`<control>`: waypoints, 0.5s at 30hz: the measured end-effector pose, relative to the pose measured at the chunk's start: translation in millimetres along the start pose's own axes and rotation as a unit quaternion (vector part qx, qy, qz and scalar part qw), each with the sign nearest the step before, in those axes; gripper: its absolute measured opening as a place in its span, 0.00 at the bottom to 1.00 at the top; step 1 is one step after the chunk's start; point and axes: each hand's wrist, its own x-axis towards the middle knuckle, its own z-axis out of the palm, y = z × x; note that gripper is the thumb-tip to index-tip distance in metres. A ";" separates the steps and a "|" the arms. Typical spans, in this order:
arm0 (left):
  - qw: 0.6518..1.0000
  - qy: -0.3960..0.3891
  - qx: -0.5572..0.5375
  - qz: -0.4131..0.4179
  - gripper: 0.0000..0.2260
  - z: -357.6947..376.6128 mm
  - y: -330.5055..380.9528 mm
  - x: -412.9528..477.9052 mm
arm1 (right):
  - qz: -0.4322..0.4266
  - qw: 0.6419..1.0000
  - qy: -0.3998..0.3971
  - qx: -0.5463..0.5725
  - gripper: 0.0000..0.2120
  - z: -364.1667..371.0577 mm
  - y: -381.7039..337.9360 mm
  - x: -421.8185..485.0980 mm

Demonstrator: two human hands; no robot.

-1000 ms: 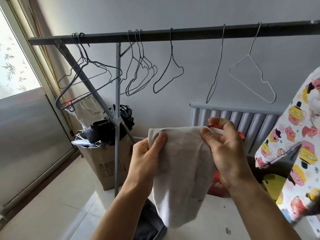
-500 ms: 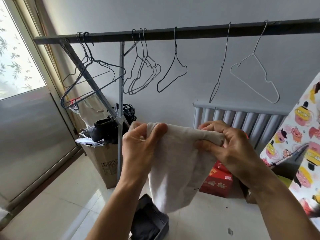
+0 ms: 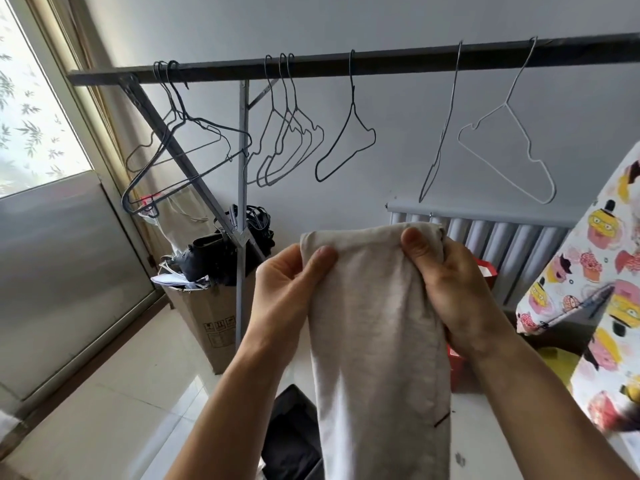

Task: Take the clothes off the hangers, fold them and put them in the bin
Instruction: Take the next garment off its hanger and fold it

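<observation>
Folding of one pale grey knitted garment (image 3: 377,341) is under way. The left hand (image 3: 291,289) pinches its top left corner, thumb in front and fingers curled behind; the right hand (image 3: 453,292) grips the top right corner in the same manner. The garment hangs doubled between both hands, above the dark open bin (image 3: 287,410) on the near floor, apparently not touching it. All thin wire hangers (image 3: 346,140) on the dark horizontal rail (image 3: 398,62) are bare, so removal appears largely complete. A white cartoon-print fabric (image 3: 606,271) at the right edge may need handling; its hanger is not visible. Remaining: complete the fold, then lower the garment into the bin.
</observation>
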 end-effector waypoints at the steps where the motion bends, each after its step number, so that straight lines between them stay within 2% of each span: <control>1: 1.000 0.013 0.003 0.007 0.20 0.4 -0.1 0.5 | 0.010 1.000 -0.017 0.022 0.23 -2.5 2.0 -0.2; 4: 0.999 0.043 0.017 0.029 0.18 5.8 3.6 4.2 | 0.054 0.984 -0.138 0.100 0.32 -9.9 10.7 -7.4; 6: 0.996 0.055 0.047 0.044 0.13 7.3 6.1 7.0 | 0.080 0.980 -0.164 0.082 0.28 -10.4 15.9 -14.2; 9: 0.989 0.062 0.100 0.086 0.12 8.0 10.0 10.9 | 0.113 0.987 -0.099 0.062 0.19 -5.7 18.3 -16.2; 11: 0.973 0.081 0.166 0.141 0.12 7.5 9.6 15.3 | 0.127 0.986 -0.069 0.079 0.16 -2.3 14.5 -14.5; 15: 0.934 0.117 0.265 0.209 0.11 8.9 11.8 20.3 | 0.153 0.980 -0.022 0.128 0.14 2.7 3.9 -12.0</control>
